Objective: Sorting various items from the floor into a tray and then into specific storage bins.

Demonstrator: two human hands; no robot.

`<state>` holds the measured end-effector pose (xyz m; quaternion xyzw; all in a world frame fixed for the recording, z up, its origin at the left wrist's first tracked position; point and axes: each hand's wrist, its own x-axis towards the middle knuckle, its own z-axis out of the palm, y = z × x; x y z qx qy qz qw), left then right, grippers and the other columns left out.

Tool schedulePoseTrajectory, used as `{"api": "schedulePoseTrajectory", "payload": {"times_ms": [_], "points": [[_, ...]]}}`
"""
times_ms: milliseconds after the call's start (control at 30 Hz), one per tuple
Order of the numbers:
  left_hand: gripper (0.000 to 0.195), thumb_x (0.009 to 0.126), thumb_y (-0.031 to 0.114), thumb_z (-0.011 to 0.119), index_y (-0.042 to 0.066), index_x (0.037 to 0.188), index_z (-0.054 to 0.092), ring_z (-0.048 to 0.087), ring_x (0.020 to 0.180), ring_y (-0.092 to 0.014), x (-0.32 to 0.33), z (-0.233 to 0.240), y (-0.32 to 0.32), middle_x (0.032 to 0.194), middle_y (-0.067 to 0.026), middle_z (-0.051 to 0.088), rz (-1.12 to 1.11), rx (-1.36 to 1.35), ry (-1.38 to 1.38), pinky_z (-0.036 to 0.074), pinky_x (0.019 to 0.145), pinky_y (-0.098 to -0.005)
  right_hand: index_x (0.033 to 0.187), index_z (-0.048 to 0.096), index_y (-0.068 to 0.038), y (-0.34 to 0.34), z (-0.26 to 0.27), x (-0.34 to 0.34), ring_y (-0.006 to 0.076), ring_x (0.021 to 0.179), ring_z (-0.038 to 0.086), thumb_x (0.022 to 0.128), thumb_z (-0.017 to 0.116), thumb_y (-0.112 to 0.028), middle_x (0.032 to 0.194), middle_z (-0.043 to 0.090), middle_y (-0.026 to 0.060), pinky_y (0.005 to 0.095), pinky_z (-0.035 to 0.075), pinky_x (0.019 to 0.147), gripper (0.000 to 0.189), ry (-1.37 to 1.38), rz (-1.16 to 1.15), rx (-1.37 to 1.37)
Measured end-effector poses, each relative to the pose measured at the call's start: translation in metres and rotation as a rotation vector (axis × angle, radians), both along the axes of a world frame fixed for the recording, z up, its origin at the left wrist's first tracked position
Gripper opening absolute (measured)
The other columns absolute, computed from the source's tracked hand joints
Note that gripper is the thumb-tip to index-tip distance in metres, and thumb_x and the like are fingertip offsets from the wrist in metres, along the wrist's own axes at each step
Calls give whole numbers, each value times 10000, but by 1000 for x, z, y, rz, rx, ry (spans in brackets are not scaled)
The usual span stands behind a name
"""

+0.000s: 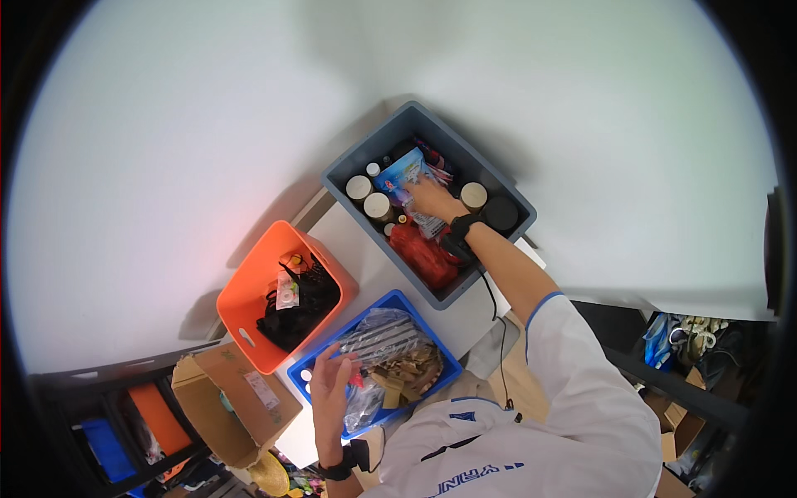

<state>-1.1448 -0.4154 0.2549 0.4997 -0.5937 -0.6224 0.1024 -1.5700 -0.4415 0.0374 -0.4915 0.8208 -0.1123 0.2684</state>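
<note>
My right hand reaches into the grey plastic bin and lies on a blue and clear plastic pouch; whether its fingers grip the pouch cannot be told. Around the pouch stand several jars with pale lids, a black-lidded jar and a red plastic-wrapped bundle. My left hand hovers over the left side of the blue bin, fingers apart and holding nothing. In that bin are a clear bag with striped contents and crumpled brown pieces.
An orange bin with black items and a white packet stands left of the grey bin on a white table. An open cardboard box is at lower left. A black cable hangs beside my right arm. Walls rise behind the bins.
</note>
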Motion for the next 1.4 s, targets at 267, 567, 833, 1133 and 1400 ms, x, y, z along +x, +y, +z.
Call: {"api": "schedulePoseTrajectory", "payload": {"times_ms": [267, 567, 833, 1133, 1400], "points": [[437, 1053, 200, 633, -12, 1422, 535, 695, 1086, -207, -5, -8, 0, 1220, -157, 719, -23, 55, 59, 524, 979, -329, 1653, 286, -235, -9, -37, -11, 487, 1557, 218, 910, 606, -95, 1711, 198, 241, 620, 306, 1214, 821, 0, 168, 249], [368, 1073, 189, 609, -5, 1385, 575, 667, 1106, -182, 7, -16, 0, 1207, -108, 710, -90, 118, 87, 501, 1004, -308, 1617, 398, -229, -13, 1, -5, 408, 1394, 528, 913, 586, -102, 1540, 517, 231, 473, 461, 1130, 740, 38, 202, 291], [358, 1074, 179, 606, -13, 1375, 579, 671, 1115, -199, 19, -17, 1, 1229, -126, 709, -98, 135, 79, 518, 1012, -314, 1635, 323, -167, -23, -2, -4, 488, 1478, 383, 918, 724, -210, 1724, 119, 245, 518, 453, 1139, 823, 281, 139, 135], [376, 1072, 210, 615, -25, 1365, 585, 668, 1104, -180, 30, -18, 2, 1217, -119, 713, -70, 155, 45, 511, 1000, -308, 1678, 192, -185, -25, -8, -1, 425, 1522, 326, 750, 905, -503, 1723, 244, 130, 610, 340, 1189, 1213, 137, 211, 322], [385, 1076, 227, 600, -35, 1358, 590, 677, 1062, -182, 38, -25, 10, 1188, -124, 716, -69, 142, 45, 527, 984, -332, 1645, 327, -209, -28, -11, -11, 428, 1553, 249, 692, 916, -568, 1681, 354, 111, 686, 201, 1213, 1177, 200, 187, 313]]}}
